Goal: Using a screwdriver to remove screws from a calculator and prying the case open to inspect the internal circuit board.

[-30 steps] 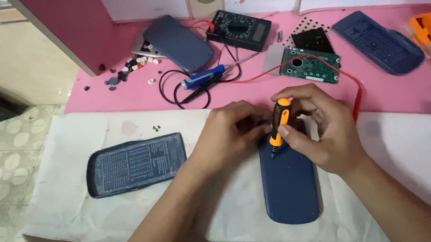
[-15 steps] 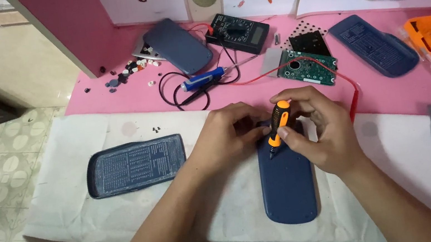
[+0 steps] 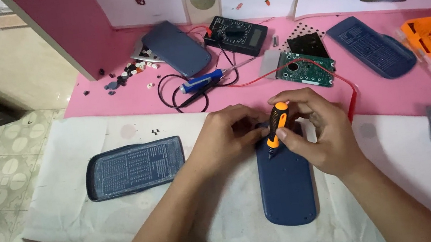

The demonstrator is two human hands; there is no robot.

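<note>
Head view: right hand [image 3: 321, 134] grips orange screwdriver [image 3: 276, 128] over blue case [image 3: 286, 187].

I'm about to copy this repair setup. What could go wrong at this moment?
The orange screwdriver in the right hand could slip off the blue calculator back cover, which only the left hand steadies. A freed screw might get lost on the white cloth. The red wire lies close to the right hand and might snag.
</note>
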